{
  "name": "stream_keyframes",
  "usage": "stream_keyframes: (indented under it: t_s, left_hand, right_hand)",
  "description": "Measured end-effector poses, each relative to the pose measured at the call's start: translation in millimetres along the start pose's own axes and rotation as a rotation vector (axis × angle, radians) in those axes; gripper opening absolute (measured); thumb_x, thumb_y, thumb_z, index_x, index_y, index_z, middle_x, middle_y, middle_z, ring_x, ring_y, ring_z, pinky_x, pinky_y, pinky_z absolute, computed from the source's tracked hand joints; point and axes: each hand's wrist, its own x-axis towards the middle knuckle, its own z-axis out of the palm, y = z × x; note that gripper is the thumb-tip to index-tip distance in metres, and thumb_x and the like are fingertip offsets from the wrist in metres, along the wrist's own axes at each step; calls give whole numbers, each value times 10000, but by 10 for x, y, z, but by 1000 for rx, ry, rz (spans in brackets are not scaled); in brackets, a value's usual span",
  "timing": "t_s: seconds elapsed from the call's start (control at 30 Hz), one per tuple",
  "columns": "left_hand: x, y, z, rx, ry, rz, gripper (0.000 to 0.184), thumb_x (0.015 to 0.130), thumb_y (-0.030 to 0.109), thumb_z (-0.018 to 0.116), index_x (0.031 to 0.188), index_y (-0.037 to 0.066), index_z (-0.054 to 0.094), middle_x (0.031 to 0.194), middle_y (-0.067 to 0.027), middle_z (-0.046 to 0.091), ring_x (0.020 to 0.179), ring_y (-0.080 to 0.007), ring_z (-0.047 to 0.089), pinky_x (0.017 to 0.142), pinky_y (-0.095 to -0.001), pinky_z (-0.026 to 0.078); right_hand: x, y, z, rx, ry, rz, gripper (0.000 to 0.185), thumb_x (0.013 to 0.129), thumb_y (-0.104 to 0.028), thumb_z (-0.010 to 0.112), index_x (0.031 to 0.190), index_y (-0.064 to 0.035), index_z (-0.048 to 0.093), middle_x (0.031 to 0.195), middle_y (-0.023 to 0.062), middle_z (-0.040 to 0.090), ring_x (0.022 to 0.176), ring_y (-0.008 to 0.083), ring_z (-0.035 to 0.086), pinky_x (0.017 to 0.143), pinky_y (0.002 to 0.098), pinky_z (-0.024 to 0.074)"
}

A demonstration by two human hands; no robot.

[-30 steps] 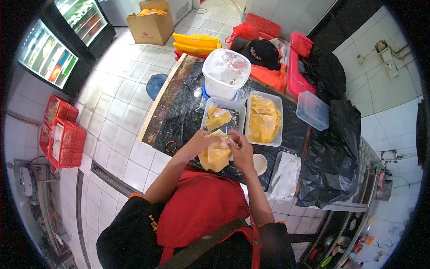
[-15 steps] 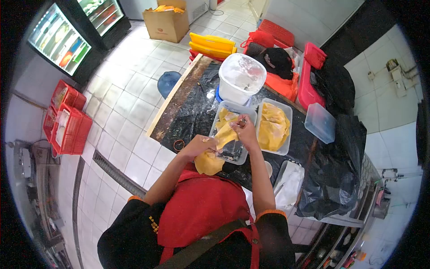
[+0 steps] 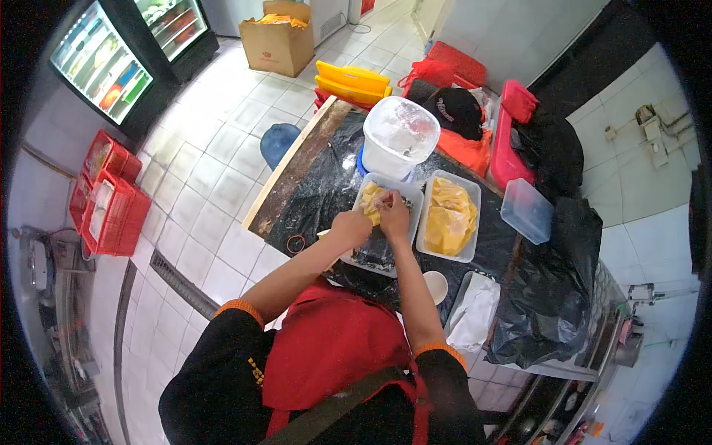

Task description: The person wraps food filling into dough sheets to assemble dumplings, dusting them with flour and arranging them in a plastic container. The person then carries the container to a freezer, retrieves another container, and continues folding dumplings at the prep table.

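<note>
A clear plastic tub [image 3: 410,196] in front of me holds a thin, floppy yellow dough sheet [image 3: 368,202]. My right hand [image 3: 395,217] reaches into it with the fingers pinched together on the dough. My left hand [image 3: 351,228] is closed over the tub's left side, knuckles up, and its fingers are mostly hidden. A pale yellow edge of dough shows beside that wrist. To the right, a second clear tub [image 3: 475,194] is filled with folded yellow dough sheets [image 3: 450,215], touched by neither hand.
Behind the tubs stands a white bucket [image 3: 386,156] dusted with white powder. Closer on the right are a small white bowl [image 3: 435,287] and a tray with white covering [image 3: 473,311]. Black plastic [image 3: 549,297] drapes the table's right side. A clear lid [image 3: 527,211] lies nearby.
Both hands have moved together over the left tub. The dough sheet that was stretched between them and hung down at the left is now mostly hidden by my hands and forearm.
</note>
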Motion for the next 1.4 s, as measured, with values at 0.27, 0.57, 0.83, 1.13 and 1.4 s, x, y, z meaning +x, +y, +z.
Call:
stream_keyframes:
  t_s: [0.27, 0.57, 0.83, 1.13, 1.4]
  left_hand:
    - [306, -55, 132, 220, -114, 82, 204, 853, 205, 579, 839, 81, 740, 891, -135, 732, 814, -308, 722, 706, -446, 581]
    - [8, -386, -108, -1282, 481, 325, 398, 1033, 302, 422, 1220, 17, 626, 1092, -126, 695, 925, -205, 654, 831, -323, 529]
    - [-202, -51, -526, -1739, 617, 181, 483, 1062, 350, 359, 1364, -13, 460, 1239, -140, 629, 982, -163, 643, 870, -304, 523]
    - [-294, 143, -167, -2304, -89, 246, 449, 1035, 289, 418, 1407, 41, 379, 1355, -120, 525, 1206, -240, 557, 1028, -412, 459]
    - [-393, 233, -116, -2108, -81, 219, 515, 963, 75, 551, 1437, 79, 350, 1315, -87, 543, 1144, -213, 592, 972, -390, 499]
  right_hand:
    - [-86, 10, 67, -594, 221, -513, 243, 851, -243, 663, 1028, -94, 589, 957, 119, 644, 975, 354, 577, 908, 529, 393]
    - [-535, -766, -515, 825, -338, 87, 506, 940, -274, 631, 1364, -77, 436, 1140, 159, 653, 1030, 230, 629, 895, 371, 496]
    - [-796, -1242, -788, 722, -330, 51, 557, 853, -7, 703, 1347, -46, 449, 1135, 138, 656, 1031, 157, 625, 877, 292, 518]
    - [-902, -1198, -980, 432, 168, -74, 462, 799, 3, 730, 1227, -36, 563, 1094, 99, 670, 1021, 201, 632, 868, 313, 513]
    - [-1006, -1080, -1226, -131, 101, -371, 344, 775, -155, 767, 1091, -85, 651, 1008, 96, 667, 939, 284, 622, 894, 391, 462]
